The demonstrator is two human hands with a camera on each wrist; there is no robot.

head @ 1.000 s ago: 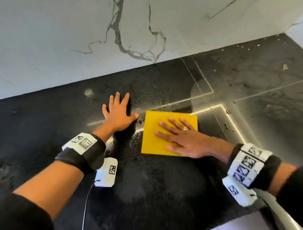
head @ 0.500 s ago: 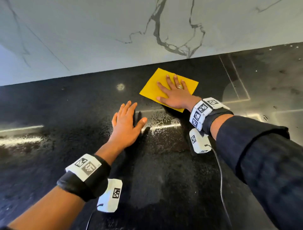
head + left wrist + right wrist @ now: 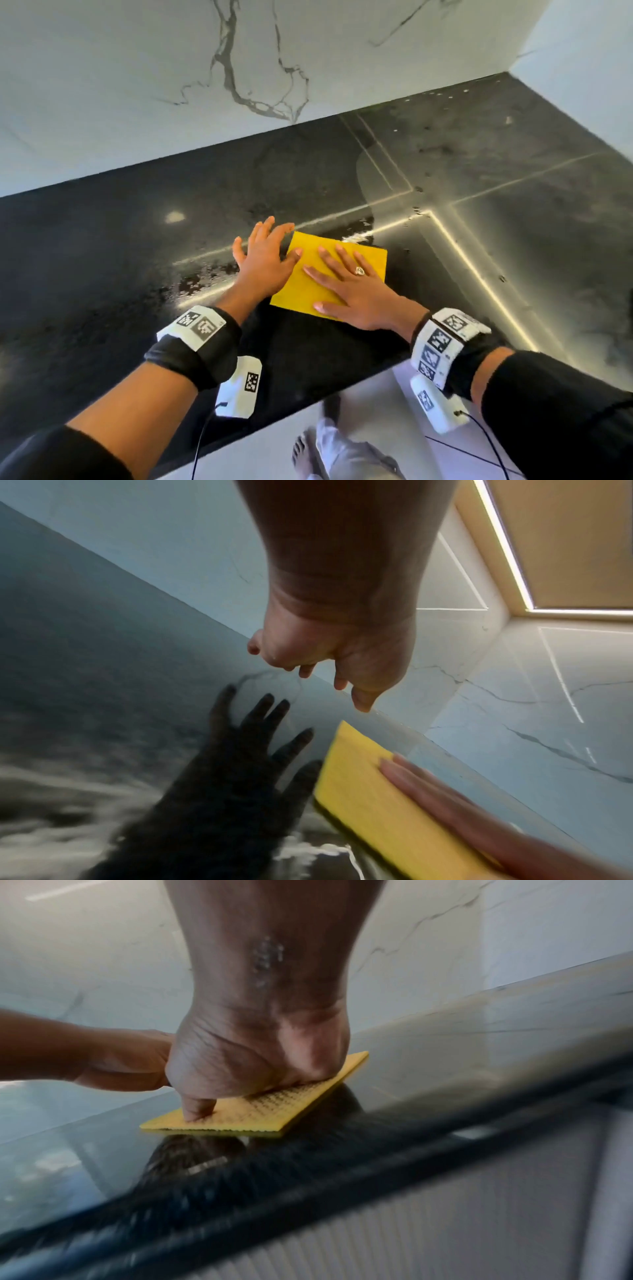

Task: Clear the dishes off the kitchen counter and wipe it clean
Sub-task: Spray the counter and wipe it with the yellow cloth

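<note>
A flat yellow cleaning cloth (image 3: 308, 274) lies on the glossy black counter (image 3: 102, 260). My right hand (image 3: 346, 284) presses down on the cloth with straight, spread fingers; a ring shows on one finger. My left hand (image 3: 262, 260) lies flat on the counter just left of the cloth, its thumb reaching the cloth's left edge. The left wrist view shows the cloth (image 3: 377, 799) with the right hand's fingers (image 3: 428, 785) on it. In the right wrist view the right hand (image 3: 246, 1074) pushes on the cloth (image 3: 274, 1110). No dishes are in view.
A white marble backsplash (image 3: 171, 85) runs along the counter's far side and meets a side wall (image 3: 589, 68) at the right corner. Water smears (image 3: 205, 277) and specks (image 3: 442, 150) mark the counter. The counter's front edge (image 3: 342, 380) is near my wrists; floor and a foot (image 3: 305, 452) below.
My right hand has slid the cloth from near the backsplash back toward the front edge, beside my left hand. The left hand has stayed flat on the counter.
</note>
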